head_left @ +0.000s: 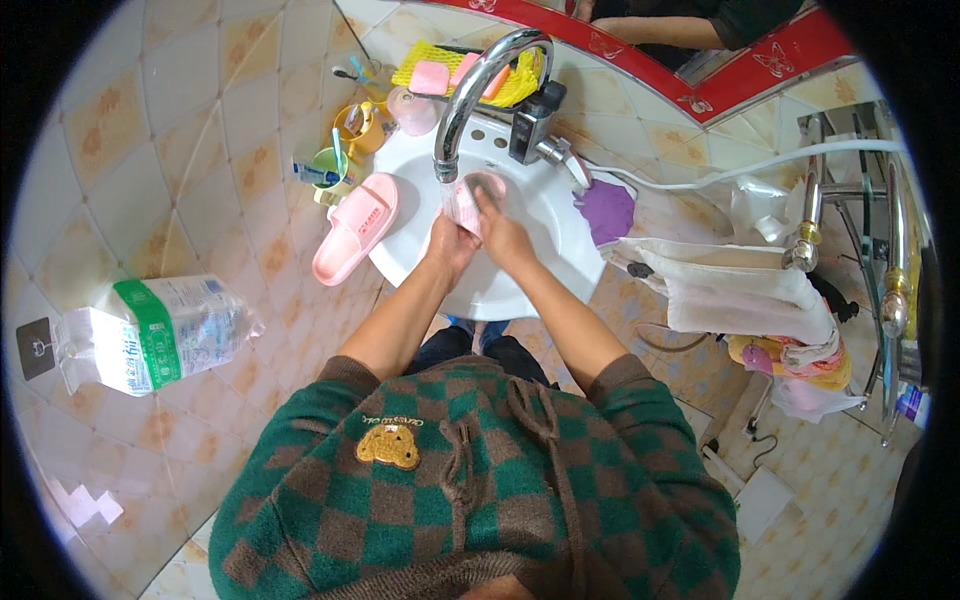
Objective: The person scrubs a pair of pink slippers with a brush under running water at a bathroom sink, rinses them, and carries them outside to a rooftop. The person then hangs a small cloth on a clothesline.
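A pink slipper [464,208] is held over the white washbasin [545,265], under the spout of the chrome faucet [480,85]. My left hand [453,246] is closed around its near end. Against the slipper's upper side lies my right hand [503,236], fingers bent together over a small greyish patch that I cannot make out. Both hands partly cover the slipper, so its full shape is hidden. A second pink slipper [358,228] rests across the basin's left rim.
Cups with toothbrushes, a yellow cup [362,128] among them, stand left of the basin. Behind it lie pink soap bars [430,78] on yellow netting. A purple cloth [606,212] sits at the right rim, near hanging towels [735,290]. A tissue pack [165,335] hangs at left.
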Motion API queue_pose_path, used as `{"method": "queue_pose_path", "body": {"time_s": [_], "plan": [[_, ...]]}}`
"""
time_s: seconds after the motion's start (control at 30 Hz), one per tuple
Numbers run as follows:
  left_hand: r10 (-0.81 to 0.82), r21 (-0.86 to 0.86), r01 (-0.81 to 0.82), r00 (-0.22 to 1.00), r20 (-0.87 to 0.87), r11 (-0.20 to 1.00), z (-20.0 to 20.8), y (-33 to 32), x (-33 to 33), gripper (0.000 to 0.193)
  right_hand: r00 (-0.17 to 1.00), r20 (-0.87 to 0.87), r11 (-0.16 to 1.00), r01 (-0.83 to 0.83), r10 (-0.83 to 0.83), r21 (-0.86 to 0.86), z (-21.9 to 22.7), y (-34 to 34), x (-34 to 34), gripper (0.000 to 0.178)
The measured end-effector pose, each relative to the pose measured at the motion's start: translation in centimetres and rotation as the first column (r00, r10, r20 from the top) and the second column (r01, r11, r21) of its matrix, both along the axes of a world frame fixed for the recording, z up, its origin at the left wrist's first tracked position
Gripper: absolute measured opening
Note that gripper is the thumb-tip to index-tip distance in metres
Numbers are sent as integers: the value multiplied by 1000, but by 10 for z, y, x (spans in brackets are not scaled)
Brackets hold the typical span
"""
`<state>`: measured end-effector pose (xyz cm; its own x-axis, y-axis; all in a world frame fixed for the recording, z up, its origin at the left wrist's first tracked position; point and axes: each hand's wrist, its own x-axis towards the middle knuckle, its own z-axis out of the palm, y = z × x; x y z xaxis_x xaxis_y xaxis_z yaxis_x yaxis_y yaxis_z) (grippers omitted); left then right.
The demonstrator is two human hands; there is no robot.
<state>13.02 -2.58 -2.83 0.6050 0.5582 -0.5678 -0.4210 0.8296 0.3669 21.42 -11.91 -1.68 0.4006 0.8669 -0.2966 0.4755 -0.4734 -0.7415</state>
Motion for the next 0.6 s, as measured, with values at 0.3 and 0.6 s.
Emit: {"method": "queue_pose_path", "body": {"time_s": [0.3, 0.6], "plan": [[-30, -105, 24, 998, -54, 994, 2, -2, -19, 42, 992, 78, 994, 102, -100, -30, 9, -1, -10, 55], [-104, -38, 97, 968, -230, 994, 20, 2, -28, 38, 994, 43, 995, 102, -101, -22, -18, 14, 28, 61]]}}
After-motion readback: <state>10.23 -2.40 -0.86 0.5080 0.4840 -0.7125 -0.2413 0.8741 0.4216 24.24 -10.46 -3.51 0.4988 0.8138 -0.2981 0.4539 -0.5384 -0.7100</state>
